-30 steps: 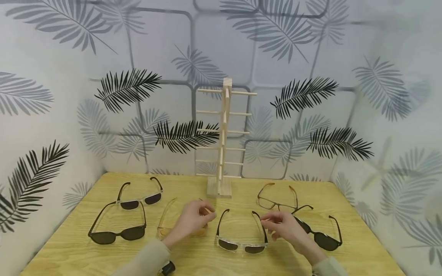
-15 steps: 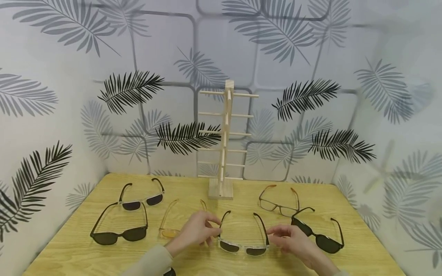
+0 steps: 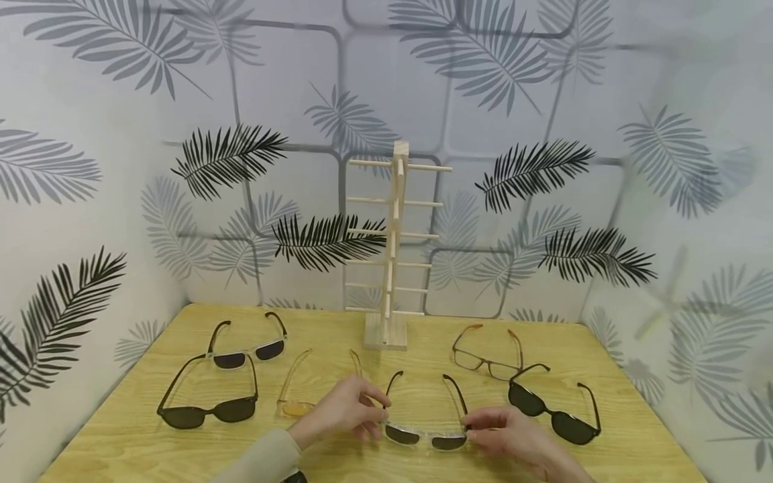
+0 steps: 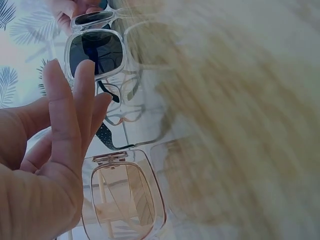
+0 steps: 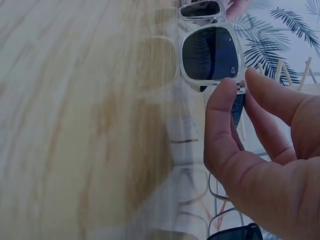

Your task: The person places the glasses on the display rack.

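Clear-framed sunglasses (image 3: 448,443) with dark lenses and black temples lie at the front middle of the table, temples pointing back. My right hand (image 3: 513,436) pinches their right front corner; in the right wrist view, thumb and finger meet at the hinge beside the dark lens (image 5: 210,52). At the left corner is my left hand (image 3: 347,409), its fingertips right by the frame. The left wrist view has those fingers (image 4: 65,115) fairly straight, overlapping the left lens (image 4: 107,50). Amber-tinted glasses (image 3: 298,408) lie just behind the left hand, partly hidden by it.
A wooden display rack (image 3: 392,248) with several rungs stands at the table's back. Black sunglasses (image 3: 184,416) and another clear-framed pair (image 3: 229,361) lie left. Thin-framed glasses (image 3: 504,370) and black sunglasses (image 3: 572,428) lie right. Leaf-patterned walls (image 3: 290,80) enclose the table (image 3: 121,449).
Both hands have come forward along the temples to the front corners of the clear-framed sunglasses. The right hand has taken hold of its corner. The other glasses stay in place.
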The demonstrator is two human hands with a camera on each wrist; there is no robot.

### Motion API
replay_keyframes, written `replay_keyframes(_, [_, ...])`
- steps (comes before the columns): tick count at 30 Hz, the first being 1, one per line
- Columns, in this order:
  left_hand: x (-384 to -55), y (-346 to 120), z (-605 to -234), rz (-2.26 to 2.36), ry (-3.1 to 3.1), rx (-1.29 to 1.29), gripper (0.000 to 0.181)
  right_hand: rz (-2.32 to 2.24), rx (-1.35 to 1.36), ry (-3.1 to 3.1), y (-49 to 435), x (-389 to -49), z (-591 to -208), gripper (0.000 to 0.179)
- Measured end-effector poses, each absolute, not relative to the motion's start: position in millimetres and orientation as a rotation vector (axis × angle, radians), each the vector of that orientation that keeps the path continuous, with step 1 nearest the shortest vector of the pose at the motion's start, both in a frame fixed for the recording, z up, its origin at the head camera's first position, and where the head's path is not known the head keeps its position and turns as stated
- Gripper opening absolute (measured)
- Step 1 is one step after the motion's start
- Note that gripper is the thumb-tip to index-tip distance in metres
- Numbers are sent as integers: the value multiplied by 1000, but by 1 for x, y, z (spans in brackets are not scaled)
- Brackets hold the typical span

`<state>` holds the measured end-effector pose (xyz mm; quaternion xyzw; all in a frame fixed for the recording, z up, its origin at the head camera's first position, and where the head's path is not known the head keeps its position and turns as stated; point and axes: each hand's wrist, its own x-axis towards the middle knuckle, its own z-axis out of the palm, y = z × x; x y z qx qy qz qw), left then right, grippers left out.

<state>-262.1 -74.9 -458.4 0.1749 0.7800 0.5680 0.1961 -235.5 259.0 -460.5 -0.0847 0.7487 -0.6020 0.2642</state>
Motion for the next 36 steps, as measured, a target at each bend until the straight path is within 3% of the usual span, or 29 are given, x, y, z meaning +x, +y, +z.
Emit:
replay_keyframes(14, [-261,-72,-457,1640,2141,447,26,-1744,-161,1918,255,-235,-460,37])
replay_keyframes(24, [-261,-75,-451,1671,2169,428,26,-1802,-136,1899,256,-237,-454,51])
replay_keyframes(36, [-257,-84,-443,1793,2112,392,27,-1854,-152,1874,249,-240,-442,51])
